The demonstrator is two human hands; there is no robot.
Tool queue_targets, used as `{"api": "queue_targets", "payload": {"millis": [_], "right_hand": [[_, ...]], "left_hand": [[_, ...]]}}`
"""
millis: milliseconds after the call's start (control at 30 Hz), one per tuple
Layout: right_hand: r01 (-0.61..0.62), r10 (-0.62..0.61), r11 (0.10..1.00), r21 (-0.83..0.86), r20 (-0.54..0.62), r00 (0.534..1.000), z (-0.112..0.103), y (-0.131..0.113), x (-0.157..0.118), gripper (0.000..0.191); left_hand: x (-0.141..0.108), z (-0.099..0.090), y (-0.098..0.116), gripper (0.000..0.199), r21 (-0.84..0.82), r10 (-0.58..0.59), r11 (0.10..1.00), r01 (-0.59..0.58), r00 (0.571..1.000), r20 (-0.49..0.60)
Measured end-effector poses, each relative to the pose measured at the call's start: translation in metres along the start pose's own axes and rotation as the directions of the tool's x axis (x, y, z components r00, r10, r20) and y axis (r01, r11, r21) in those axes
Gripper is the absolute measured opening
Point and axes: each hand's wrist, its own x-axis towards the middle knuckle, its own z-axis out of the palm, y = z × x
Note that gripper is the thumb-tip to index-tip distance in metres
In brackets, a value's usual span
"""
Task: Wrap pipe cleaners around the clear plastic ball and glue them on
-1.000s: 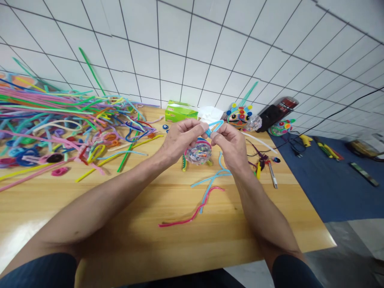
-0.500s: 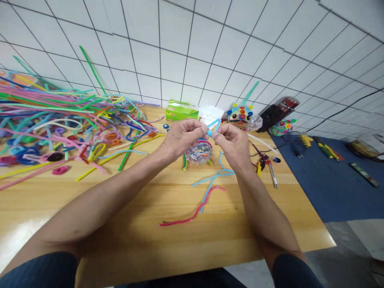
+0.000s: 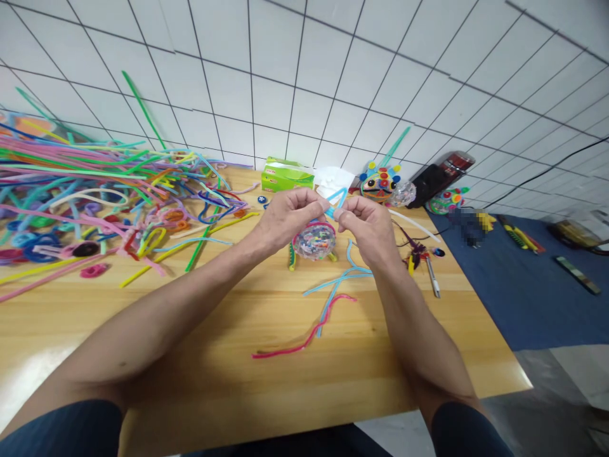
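Note:
A light-blue pipe cleaner, bent into a pointed loop, is pinched between my two hands above the table. My left hand grips one side with thumb and forefinger; my right hand pinches the other side close by. Just below them sits a clear round ball with colourful bits inside and a pink rim, partly hidden by my left hand. More light-blue pipe cleaners lie crossed on the wood nearer me, touching a wavy red pipe cleaner.
A big heap of coloured pipe cleaners covers the left side. Behind my hands are a green tissue box and a decorated face ball. To the right lie a white pen and a dark bottle; a blue cloth adjoins the table.
Both hands stay almost in place, still pinching the light-blue pipe cleaner. Its bent loop has shifted slightly between the fingers, and the whole view has moved a touch.

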Motion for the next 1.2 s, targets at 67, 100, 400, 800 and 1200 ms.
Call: {"api": "queue_targets", "payload": {"millis": [67, 100, 400, 800, 1200], "right_hand": [[-0.002, 0.002, 1.000, 0.004, 0.004, 1.000, 0.000, 0.000, 0.000, 0.021], [-0.003, 0.003, 1.000, 0.009, 0.005, 1.000, 0.000, 0.000, 0.000, 0.021], [-0.029, 0.028, 0.999, 0.020, 0.048, 0.998, -0.003, 0.005, 0.002, 0.026], [0.503, -0.496, 0.798, -0.332, 0.111, 0.861, -0.011, 0.006, -0.001, 0.020], [0.359, -0.353, 0.910, -0.205, 0.068, 0.933, -0.009, 0.005, -0.002, 0.009]], "left_hand": [[0.000, -0.001, 0.001, 0.039, -0.006, -0.005, 1.000, 0.005, 1.000, 0.017], [0.001, -0.001, 0.001, 0.038, -0.007, -0.004, 1.000, 0.004, 1.000, 0.018], [0.002, -0.002, 0.001, 0.042, -0.001, -0.022, 1.000, 0.022, 1.000, 0.021], [0.004, -0.005, 0.002, 0.038, -0.292, -0.292, 0.899, 0.328, 0.943, 0.162], [-0.005, 0.005, 0.002, 0.031, -0.044, -0.073, 0.996, 0.074, 0.997, 0.029]]}}
